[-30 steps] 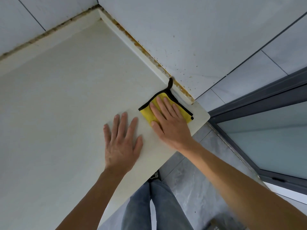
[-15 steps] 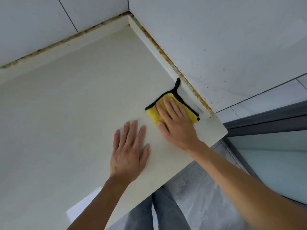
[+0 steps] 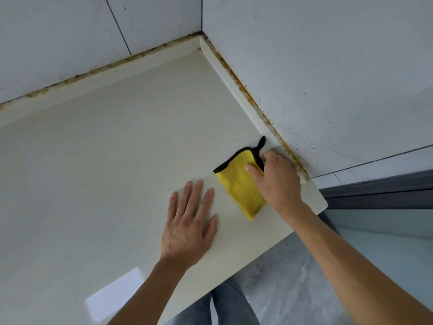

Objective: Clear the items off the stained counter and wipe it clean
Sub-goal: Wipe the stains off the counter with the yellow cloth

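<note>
Counter bears one yellow cloth, two hands.

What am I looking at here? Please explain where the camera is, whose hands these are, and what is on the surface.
No machine is here. A person wears a wide-angle camera on the head, looking forward and down, so you see that person's own arms. The pale surface is a counter in the corner of tiled walls, with brown grime along the joint at the wall. The left hand lies flat on the counter, fingers straight, holding nothing. The right hand is on a yellow cloth with black edging, its fingers curled over the cloth's far edge beside the wall. Nothing else lies on the counter. Below are the person's jeans and a grey floor.
</note>
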The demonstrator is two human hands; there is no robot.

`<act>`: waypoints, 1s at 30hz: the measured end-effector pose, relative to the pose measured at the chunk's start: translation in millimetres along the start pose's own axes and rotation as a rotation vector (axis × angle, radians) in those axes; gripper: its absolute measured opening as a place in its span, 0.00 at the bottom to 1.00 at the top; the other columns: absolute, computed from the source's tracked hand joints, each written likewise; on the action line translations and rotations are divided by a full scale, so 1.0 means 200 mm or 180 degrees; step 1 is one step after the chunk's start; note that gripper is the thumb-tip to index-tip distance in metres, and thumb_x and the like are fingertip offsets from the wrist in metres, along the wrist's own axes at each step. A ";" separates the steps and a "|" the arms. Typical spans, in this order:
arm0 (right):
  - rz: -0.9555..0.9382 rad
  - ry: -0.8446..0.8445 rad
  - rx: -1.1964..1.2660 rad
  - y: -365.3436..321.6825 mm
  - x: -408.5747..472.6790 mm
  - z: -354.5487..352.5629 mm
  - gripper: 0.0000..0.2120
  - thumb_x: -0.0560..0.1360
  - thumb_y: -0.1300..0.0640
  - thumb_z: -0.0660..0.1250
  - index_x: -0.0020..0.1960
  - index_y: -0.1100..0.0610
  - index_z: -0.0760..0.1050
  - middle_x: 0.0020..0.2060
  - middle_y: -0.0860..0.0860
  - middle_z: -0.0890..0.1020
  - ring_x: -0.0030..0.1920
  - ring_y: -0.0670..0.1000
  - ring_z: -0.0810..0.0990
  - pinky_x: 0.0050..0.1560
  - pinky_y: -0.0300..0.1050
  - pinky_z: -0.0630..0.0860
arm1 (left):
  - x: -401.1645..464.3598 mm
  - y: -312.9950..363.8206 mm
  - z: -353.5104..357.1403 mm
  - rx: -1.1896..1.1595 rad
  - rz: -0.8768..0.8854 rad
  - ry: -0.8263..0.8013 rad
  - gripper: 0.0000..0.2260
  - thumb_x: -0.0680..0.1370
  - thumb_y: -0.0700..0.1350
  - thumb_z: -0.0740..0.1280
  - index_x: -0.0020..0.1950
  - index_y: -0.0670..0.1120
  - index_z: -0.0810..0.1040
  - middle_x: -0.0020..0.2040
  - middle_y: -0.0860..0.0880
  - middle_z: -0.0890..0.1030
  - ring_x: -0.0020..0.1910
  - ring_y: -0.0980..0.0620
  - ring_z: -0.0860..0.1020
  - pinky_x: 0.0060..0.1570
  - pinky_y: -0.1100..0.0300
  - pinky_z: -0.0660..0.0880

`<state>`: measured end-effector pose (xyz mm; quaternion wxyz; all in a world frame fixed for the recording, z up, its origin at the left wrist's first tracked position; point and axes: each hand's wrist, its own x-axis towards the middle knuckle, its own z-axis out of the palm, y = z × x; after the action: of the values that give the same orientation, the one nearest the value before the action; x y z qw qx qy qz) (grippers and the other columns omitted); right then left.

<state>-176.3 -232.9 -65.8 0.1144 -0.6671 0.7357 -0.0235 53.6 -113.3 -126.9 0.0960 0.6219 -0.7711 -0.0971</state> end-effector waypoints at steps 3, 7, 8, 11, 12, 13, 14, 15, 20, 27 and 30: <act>-0.0002 -0.0237 0.0232 -0.01 0.03 -0.02 0.18 0.81 0.39 0.64 0.55 0.54 0.77 0.46 0.51 0.82 0.48 0.55 0.82 0.46 0.51 0.79 | 0.00 0.00 0.00 0.0021 0.0002 -0.0009 0.28 0.86 0.59 0.57 0.85 0.50 0.62 0.87 0.46 0.55 0.87 0.45 0.50 0.83 0.39 0.52; -0.0103 -0.0342 0.0995 -0.01 0.08 -0.15 0.13 0.80 0.43 0.69 0.53 0.53 0.77 0.44 0.47 0.82 0.44 0.51 0.81 0.42 0.47 0.76 | 0.00 0.00 0.00 -0.0031 0.0003 0.0001 0.28 0.86 0.58 0.58 0.85 0.50 0.63 0.87 0.46 0.56 0.87 0.44 0.50 0.83 0.38 0.54; -0.0230 -0.0188 0.1133 -0.01 0.08 -0.19 0.12 0.80 0.44 0.70 0.52 0.52 0.78 0.42 0.46 0.81 0.42 0.48 0.80 0.40 0.45 0.75 | 0.00 0.00 0.00 -0.0028 0.0001 -0.0010 0.28 0.86 0.58 0.57 0.85 0.50 0.63 0.87 0.46 0.56 0.87 0.44 0.50 0.83 0.38 0.54; -0.0652 0.0532 0.1337 -0.03 0.08 -0.33 0.09 0.77 0.45 0.73 0.49 0.49 0.78 0.37 0.40 0.76 0.36 0.41 0.75 0.34 0.30 0.64 | 0.00 0.00 -0.01 0.0003 -0.0001 -0.0069 0.28 0.87 0.59 0.56 0.85 0.50 0.62 0.87 0.46 0.55 0.87 0.44 0.49 0.83 0.38 0.54; -0.0833 0.0715 0.1296 -0.04 0.06 -0.35 0.08 0.76 0.46 0.73 0.50 0.49 0.77 0.37 0.40 0.74 0.36 0.43 0.73 0.34 0.29 0.63 | 0.00 0.00 -0.01 0.0012 0.0000 -0.0081 0.28 0.87 0.59 0.55 0.85 0.50 0.61 0.87 0.46 0.54 0.87 0.44 0.48 0.83 0.38 0.53; -0.1021 0.0824 0.1181 -0.05 0.04 -0.36 0.08 0.76 0.47 0.72 0.51 0.48 0.77 0.38 0.41 0.74 0.36 0.44 0.72 0.34 0.29 0.62 | 0.00 0.00 -0.01 0.0015 -0.0001 -0.0087 0.28 0.87 0.59 0.55 0.86 0.50 0.61 0.87 0.46 0.54 0.87 0.45 0.48 0.83 0.38 0.53; -0.1185 0.0851 0.1009 -0.06 0.02 -0.36 0.09 0.75 0.48 0.72 0.52 0.48 0.76 0.41 0.42 0.74 0.37 0.44 0.71 0.35 0.32 0.63 | 0.00 0.00 -0.01 0.0010 -0.0001 -0.0088 0.28 0.87 0.59 0.54 0.86 0.50 0.61 0.87 0.46 0.54 0.87 0.45 0.48 0.83 0.38 0.53; -0.1311 0.0799 0.0803 -0.06 -0.01 -0.33 0.10 0.74 0.49 0.72 0.53 0.48 0.76 0.43 0.43 0.75 0.39 0.46 0.73 0.34 0.36 0.65 | 0.00 0.00 -0.01 0.0002 0.0002 -0.0086 0.28 0.87 0.59 0.55 0.86 0.50 0.61 0.87 0.46 0.54 0.87 0.45 0.48 0.83 0.38 0.53; -0.1388 -0.0405 0.0066 -0.01 -0.20 -0.06 0.13 0.74 0.49 0.73 0.58 0.46 0.80 0.49 0.44 0.76 0.46 0.48 0.79 0.33 0.40 0.70 | 0.00 0.00 -0.01 -0.0075 -0.0005 -0.0029 0.28 0.86 0.58 0.57 0.84 0.49 0.64 0.87 0.45 0.57 0.87 0.44 0.51 0.83 0.38 0.55; -0.1414 -0.0112 0.0380 -0.03 -0.12 0.02 0.22 0.82 0.42 0.61 0.72 0.48 0.72 0.68 0.44 0.75 0.72 0.49 0.71 0.70 0.50 0.72 | 0.00 0.00 -0.02 -0.0083 -0.0003 -0.0066 0.28 0.87 0.58 0.57 0.85 0.49 0.64 0.87 0.46 0.57 0.87 0.45 0.50 0.83 0.39 0.54; -0.1296 -0.0434 -0.0080 -0.09 -0.13 0.14 0.31 0.85 0.40 0.53 0.84 0.51 0.58 0.84 0.50 0.58 0.85 0.55 0.50 0.82 0.60 0.52 | 0.00 -0.02 -0.03 -0.0180 0.0004 -0.0033 0.27 0.87 0.56 0.58 0.84 0.48 0.64 0.87 0.45 0.57 0.87 0.45 0.50 0.83 0.38 0.54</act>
<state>-151.5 -205.4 -86.0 0.1484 -0.8034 0.5765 0.0082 58.7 -113.3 -122.0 0.1095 0.6179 -0.7689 -0.1221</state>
